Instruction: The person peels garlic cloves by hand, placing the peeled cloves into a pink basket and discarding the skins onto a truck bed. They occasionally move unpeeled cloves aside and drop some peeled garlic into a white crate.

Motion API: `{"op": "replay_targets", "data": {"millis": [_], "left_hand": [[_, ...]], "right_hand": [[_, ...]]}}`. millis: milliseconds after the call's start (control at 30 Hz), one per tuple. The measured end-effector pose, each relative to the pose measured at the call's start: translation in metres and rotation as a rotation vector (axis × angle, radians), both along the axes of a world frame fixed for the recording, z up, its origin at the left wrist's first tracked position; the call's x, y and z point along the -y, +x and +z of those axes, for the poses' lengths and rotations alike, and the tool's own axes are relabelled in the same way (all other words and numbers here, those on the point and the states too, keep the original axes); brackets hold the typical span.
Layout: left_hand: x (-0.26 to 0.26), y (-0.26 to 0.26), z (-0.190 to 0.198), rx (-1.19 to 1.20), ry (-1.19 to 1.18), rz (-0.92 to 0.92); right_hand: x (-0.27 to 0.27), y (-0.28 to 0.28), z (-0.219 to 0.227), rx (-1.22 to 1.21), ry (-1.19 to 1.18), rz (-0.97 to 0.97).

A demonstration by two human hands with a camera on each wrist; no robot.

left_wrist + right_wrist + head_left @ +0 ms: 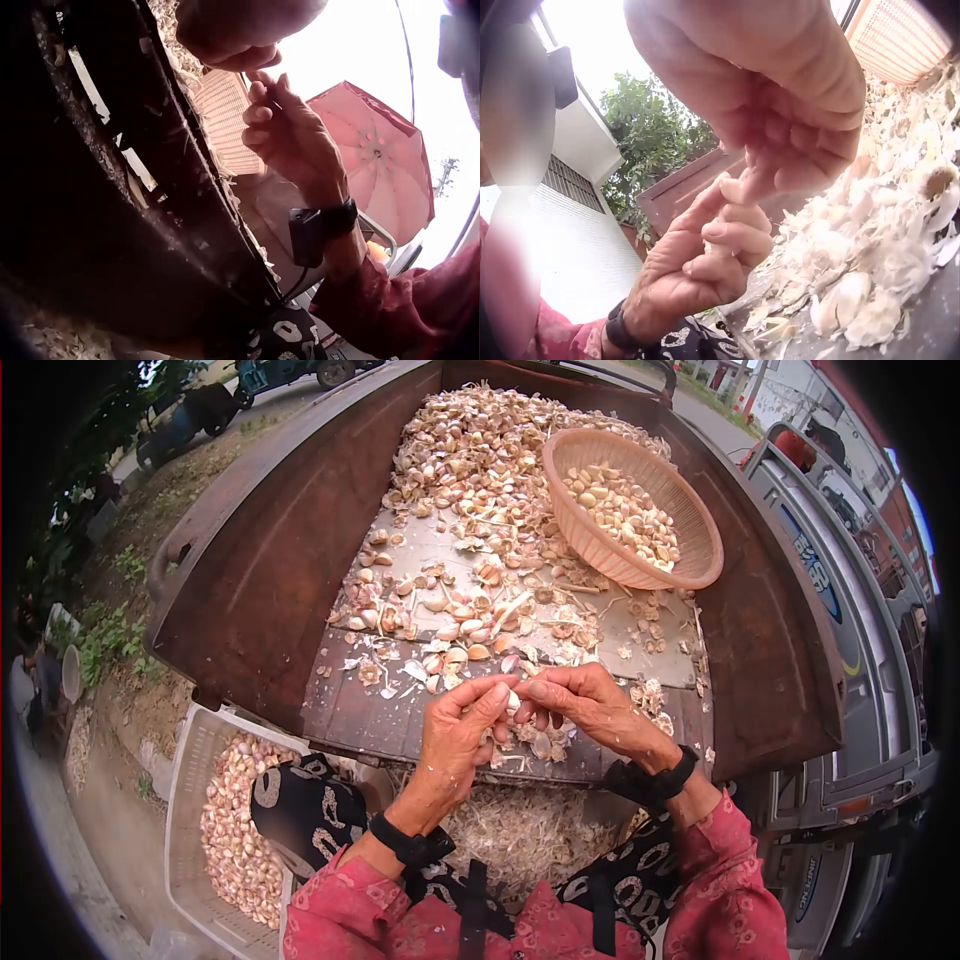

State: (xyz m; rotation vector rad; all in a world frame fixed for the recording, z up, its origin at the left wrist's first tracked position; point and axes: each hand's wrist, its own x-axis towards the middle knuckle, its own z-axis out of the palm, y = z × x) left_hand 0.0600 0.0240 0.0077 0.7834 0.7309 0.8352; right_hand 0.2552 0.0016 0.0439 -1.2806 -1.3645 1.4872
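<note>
My left hand (455, 735) pinches a pale garlic clove (514, 702) between thumb and forefinger, over the near edge of the cart bed. From the other side my right hand (592, 710) meets it, thumb and fingertips pinching the same clove, its fingers curled. In the right wrist view the fingertips of the left hand (705, 259) and right hand (780, 97) come together. The left wrist view shows the right hand (296, 139) from below, with the clove hidden. Loose garlic cloves (470, 628) and papery skins (540, 740) lie just beyond and under the hands.
A pink woven basket (715, 565) of peeled cloves stands at the back right, beside a large heap of garlic (470, 445). Rusty metal walls (270, 590) flank the bed. A white crate (185, 830) of cloves sits lower left; skins (520, 815) pile below the edge.
</note>
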Motion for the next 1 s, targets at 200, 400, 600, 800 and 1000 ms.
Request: {"op": "replay_targets", "data": {"millis": [200,400,600,800,1000], "left_hand": [[-0.03,-0.041,-0.015,0.395,-0.293,0.145],[-0.031,-0.051,-0.011,0.311,-0.244,0.137],[-0.013,-0.04,-0.003,-0.207,0.312,0.0],[-0.006,-0.038,-0.009,-0.313,0.719,0.052],[0.002,-0.04,-0.002,-0.047,0.188,0.015]], "right_hand": [[-0.027,-0.013,-0.038,0.774,0.598,0.132],[-0.029,-0.02,-0.04,0.726,0.497,0.079],[-0.007,-0.028,-0.018,-0.034,0.008,-0.027],[0.011,-0.037,-0.017,-0.27,-0.103,0.045],[0.027,-0.048,-0.015,-0.172,0.055,0.037]]}}
